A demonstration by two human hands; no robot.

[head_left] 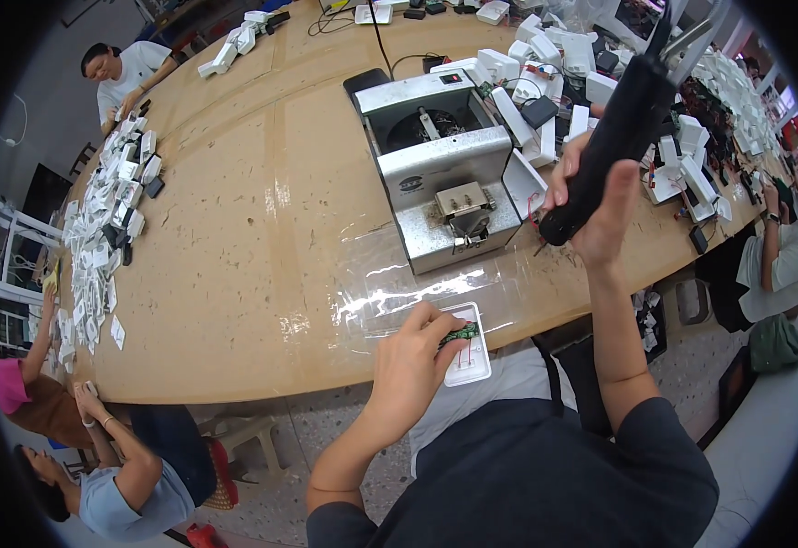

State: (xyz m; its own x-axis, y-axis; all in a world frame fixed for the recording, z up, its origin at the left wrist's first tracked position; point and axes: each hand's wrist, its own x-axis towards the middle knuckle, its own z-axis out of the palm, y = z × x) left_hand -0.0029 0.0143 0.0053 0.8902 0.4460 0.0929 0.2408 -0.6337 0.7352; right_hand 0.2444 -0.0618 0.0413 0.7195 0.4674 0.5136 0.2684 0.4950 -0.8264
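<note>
My left hand [408,365] pinches a small green circuit board [463,334] over a shallow white plastic case [472,373] at the table's front edge. Thin red wires run between the board and the case. Higher up on the right, my right hand [600,205] is wrapped round a thick black electric screwdriver [613,137]; its thumb points up along the body. The tool is tilted, its narrow tip down beside the metal machine and its cord end at the top of the view.
A metal box-shaped machine [444,169] stands before me on clear plastic sheeting [362,301]. White casings and black parts are heaped at the right [545,64] and the left [111,219]. Several people sit round the wooden table [225,274]. A plastic stool [257,447] stands at lower left.
</note>
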